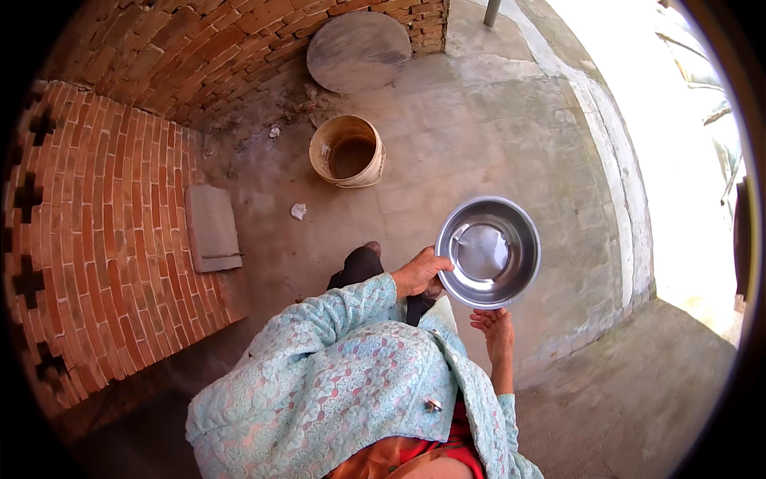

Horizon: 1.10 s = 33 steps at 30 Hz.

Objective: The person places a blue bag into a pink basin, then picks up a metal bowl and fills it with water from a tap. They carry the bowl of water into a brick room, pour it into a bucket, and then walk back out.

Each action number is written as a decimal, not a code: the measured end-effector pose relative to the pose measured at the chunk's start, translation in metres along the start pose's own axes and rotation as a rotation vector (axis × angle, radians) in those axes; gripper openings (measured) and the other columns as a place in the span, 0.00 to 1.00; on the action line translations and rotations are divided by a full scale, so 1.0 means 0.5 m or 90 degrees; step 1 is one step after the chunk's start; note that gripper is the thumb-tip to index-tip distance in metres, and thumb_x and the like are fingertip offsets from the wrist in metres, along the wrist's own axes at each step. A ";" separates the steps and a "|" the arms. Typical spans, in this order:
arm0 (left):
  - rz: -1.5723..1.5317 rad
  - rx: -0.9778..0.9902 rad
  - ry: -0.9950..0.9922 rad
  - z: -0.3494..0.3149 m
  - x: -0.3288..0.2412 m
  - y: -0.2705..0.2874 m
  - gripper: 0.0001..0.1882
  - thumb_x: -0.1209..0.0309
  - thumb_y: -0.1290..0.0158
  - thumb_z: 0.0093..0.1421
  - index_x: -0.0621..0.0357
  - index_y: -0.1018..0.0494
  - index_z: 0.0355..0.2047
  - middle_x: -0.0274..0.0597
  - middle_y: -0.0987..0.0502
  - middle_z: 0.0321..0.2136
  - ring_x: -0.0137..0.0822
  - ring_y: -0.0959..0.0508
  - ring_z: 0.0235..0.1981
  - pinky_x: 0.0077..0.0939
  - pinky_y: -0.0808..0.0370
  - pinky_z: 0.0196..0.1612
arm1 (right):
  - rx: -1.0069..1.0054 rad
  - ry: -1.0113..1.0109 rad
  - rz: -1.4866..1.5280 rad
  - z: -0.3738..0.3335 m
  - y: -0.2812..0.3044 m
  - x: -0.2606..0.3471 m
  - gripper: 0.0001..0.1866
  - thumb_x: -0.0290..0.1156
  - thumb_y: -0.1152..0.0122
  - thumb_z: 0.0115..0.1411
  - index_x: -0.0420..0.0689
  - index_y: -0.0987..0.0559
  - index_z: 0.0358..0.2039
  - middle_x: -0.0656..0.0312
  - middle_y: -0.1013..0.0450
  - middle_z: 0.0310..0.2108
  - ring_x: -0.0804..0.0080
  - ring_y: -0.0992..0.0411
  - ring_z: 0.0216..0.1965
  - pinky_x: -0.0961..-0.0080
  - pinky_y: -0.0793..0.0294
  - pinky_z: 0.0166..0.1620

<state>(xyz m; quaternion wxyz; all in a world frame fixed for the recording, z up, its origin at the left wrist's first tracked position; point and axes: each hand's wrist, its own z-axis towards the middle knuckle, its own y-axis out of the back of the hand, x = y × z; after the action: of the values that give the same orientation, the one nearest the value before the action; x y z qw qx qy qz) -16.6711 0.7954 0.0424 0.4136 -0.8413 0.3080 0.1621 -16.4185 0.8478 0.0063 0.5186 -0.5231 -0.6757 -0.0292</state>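
Note:
A shiny steel basin (523,254) is held out in front of me, a little right of the middle. My left hand (419,273) grips its left rim, with the thumb over the edge and the fingers underneath. At the near edge, my right hand (496,331) is palm up with bent fingers against the rim, holding the basin from below. Bright reflections lie on the basin's bottom, and I cannot tell whether there is water in it.
A stained, pale bucket (371,169) stands on the concrete floor ahead, with brownish contents. A round slab (359,52) leans against the brick wall behind it. A grey board (213,229) rests by the left brick wall (120,231). White scraps lie near the bucket.

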 end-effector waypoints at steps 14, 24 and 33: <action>0.030 0.062 -0.011 0.456 -0.196 -0.194 0.13 0.76 0.54 0.50 0.65 0.34 0.38 0.41 0.27 0.32 0.34 0.25 0.32 0.31 0.25 0.37 | -0.482 -0.135 -0.248 0.027 0.278 0.218 0.24 0.42 0.54 0.59 0.42 0.38 0.52 0.59 0.30 0.31 0.73 0.29 0.31 0.78 0.29 0.33; 0.093 -0.016 0.092 0.773 -0.270 -0.357 0.18 0.77 0.57 0.49 0.68 0.39 0.43 0.50 0.30 0.37 0.45 0.25 0.35 0.46 0.24 0.37 | -0.863 -0.406 0.169 -0.161 0.348 0.036 0.21 0.45 0.58 0.58 0.42 0.35 0.44 0.53 0.30 0.26 0.65 0.28 0.22 0.72 0.28 0.20; 0.078 -0.195 -0.023 0.939 -0.412 -0.509 0.19 0.79 0.58 0.48 0.72 0.41 0.42 0.54 0.33 0.39 0.50 0.28 0.38 0.51 0.25 0.39 | -0.837 -0.270 0.167 0.083 0.694 0.241 0.23 0.48 0.61 0.59 0.44 0.36 0.47 0.55 0.30 0.24 0.70 0.30 0.19 0.76 0.30 0.19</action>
<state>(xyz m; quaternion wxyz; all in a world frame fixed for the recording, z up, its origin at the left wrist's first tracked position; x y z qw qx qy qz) -16.6697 1.3677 0.0186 0.2754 -0.8711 0.3227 0.2475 -16.1803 1.1097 -0.0993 -0.0493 -0.7996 -0.5359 -0.2664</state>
